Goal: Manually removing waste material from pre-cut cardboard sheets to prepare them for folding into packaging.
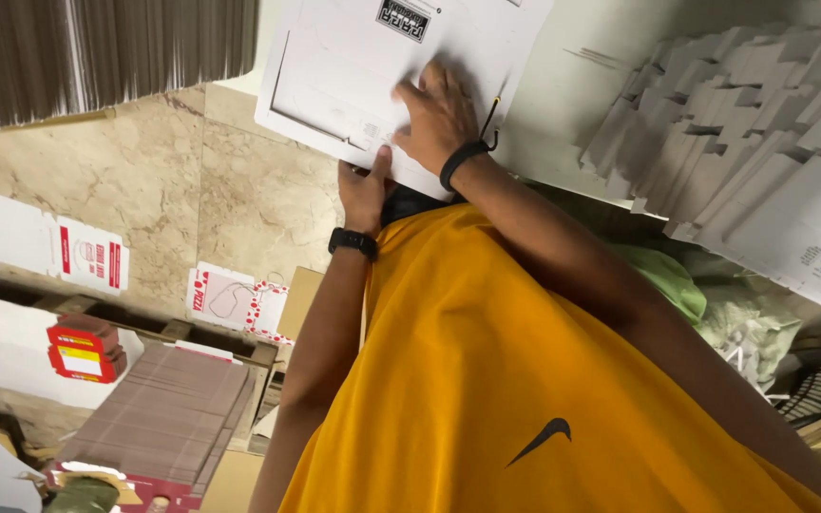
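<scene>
Your view was upside down; the white flat carton blank [372, 66] lay on the pale table [563, 85], beside a fanned stack of folded white cartons [762, 133]; your right hand [439, 114] pressed it flat, fingers [409, 95] spread, gripping nothing; your left hand [363, 190] pinched its near edge, likely to steady it; a black square label [403, 17] sat near the blank's far edge; red-and-white cartons [87, 255] lay on the stone floor [192, 190].

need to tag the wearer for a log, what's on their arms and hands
Both forearms are bare, no gloves. The left hand has a black watch at the wrist; the right hand has a plain black band. The shirt is orange-yellow.
</scene>
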